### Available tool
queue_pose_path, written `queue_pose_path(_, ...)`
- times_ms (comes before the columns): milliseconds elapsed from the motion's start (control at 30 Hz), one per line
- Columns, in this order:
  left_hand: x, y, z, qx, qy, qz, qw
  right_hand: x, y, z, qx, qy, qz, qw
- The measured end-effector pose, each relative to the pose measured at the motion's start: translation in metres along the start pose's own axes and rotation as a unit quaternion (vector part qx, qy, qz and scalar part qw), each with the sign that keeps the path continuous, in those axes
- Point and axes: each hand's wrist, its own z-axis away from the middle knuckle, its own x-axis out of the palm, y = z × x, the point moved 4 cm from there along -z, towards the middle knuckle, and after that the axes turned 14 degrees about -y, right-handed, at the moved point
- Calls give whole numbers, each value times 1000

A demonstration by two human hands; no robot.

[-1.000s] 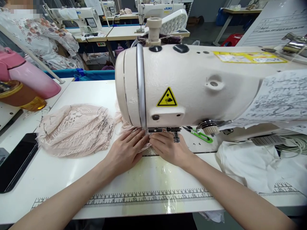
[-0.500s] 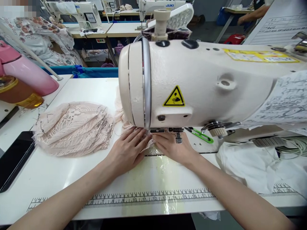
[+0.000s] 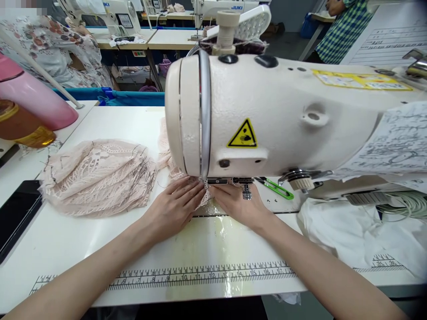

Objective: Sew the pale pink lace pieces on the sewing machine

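Observation:
My left hand (image 3: 173, 206) lies flat, fingers stretched forward, pressing a small piece of pink lace (image 3: 167, 165) onto the sewing machine bed just left of the presser foot (image 3: 216, 181). My right hand (image 3: 235, 203) lies flat beside it, fingertips at the foot, holding the same lace down. The cream sewing machine head (image 3: 267, 115) hides the needle and most of the lace beyond my fingers. A pile of pink lace pieces (image 3: 98, 175) lies on the table to the left.
Green thread snips (image 3: 276, 189) lie right of the foot. White cloth (image 3: 353, 231) is bunched at the right. A black phone (image 3: 15, 213), a pink bottle (image 3: 36, 100) and an amber jar (image 3: 20, 129) sit at the left. A printed ruler (image 3: 200, 275) runs along the table's front edge.
The view has drifted slightly, so everything sits a little left and higher. My hands stay flat on the lace at the presser foot. A person in a checked shirt has appeared at the back right.

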Motion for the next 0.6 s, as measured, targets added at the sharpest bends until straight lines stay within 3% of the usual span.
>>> queue_pose_path(100, -2, -4, 2, -8, 5, 21, 1000, -5, -5, -1, -18, 23, 43, 999)
queue_pose_path(367, -1, -11, 5, -20, 16, 30, 999, -8, -20, -9, -75, 51, -18, 996)
queue_pose_path(600, 2, -12, 4, -27, -1, 24, 999, -10, -25, -8, -95, 69, -12, 993)
